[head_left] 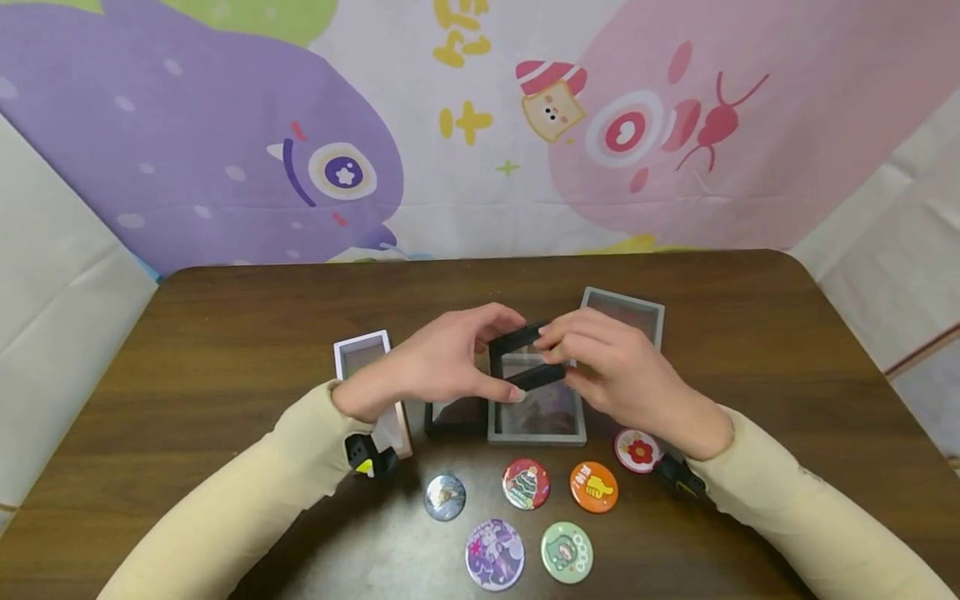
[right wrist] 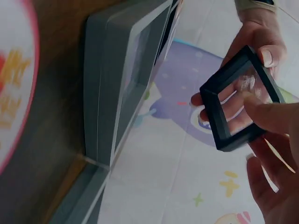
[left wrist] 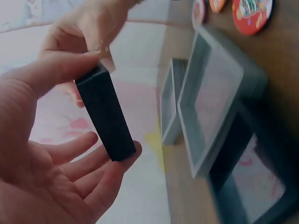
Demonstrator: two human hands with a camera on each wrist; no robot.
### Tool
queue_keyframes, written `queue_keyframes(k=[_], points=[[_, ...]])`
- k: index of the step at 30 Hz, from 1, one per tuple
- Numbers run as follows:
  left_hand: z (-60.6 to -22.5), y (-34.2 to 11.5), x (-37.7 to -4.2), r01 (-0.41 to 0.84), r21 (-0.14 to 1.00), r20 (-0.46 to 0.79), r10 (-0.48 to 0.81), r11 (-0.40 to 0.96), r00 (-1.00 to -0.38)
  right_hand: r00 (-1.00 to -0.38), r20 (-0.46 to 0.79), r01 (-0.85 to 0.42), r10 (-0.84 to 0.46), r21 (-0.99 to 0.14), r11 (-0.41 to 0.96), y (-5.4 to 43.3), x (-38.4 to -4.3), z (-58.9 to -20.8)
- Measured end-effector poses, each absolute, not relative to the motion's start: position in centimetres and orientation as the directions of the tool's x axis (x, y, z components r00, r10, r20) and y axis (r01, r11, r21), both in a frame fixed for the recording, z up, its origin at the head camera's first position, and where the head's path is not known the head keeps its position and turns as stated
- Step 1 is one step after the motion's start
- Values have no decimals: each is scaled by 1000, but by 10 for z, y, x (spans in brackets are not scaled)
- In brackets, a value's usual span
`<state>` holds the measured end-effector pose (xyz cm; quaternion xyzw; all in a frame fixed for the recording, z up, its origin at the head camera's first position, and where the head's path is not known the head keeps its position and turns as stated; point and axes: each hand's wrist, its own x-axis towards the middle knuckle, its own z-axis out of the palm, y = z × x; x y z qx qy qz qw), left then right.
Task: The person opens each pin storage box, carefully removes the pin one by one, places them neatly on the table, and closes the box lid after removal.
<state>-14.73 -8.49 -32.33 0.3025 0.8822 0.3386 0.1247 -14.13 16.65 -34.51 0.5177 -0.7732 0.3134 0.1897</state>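
Above the middle of the table, my left hand (head_left: 442,354) holds a small black display frame (head_left: 536,377) with a clear window. Its thumb and fingertips grip opposite edges, as the left wrist view shows with the frame's side (left wrist: 107,114) turned to the camera. My right hand (head_left: 622,362) is at the frame's other side. In the right wrist view, the right thumb (right wrist: 268,112) lies over the clear film inside the black rim (right wrist: 216,116), with fingers beyond the edge. Directly below stands a larger grey frame (head_left: 536,439), partly hidden by the held one.
Left of the grey frame lie another black frame (head_left: 453,429) and a white frame (head_left: 339,358). A second grey frame (head_left: 626,298) is behind the right hand. Several round badges lie in front, including a purple one (head_left: 495,554), a green one (head_left: 567,552) and an orange one (head_left: 594,487).
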Motion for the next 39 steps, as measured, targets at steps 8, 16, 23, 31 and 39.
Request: queue_keyframes(k=[8,16,23,31,39], points=[[-322,-93,-186,472,418,-101,556,776,-825,-484,565,-874,-667,-275,402,169,-156,-341],[-343,-107,-217,365,420,-170,467,831,-868,-560,557,-828,-614,-341,446,177,-160,-334],[-353,-112,-224,331,344,-261,428,879,-865,-574,548,-819,-609,-360,447,181,-162,-333],[-359,-114,-216,302,361,-285,413,882,-865,-588,503,-809,-633,-380,448,182,-165,-335],[-340,-127,-190,372,310,-67,410,875,-910,-498,598,-867,-628,-342,362,180,-163,-335]])
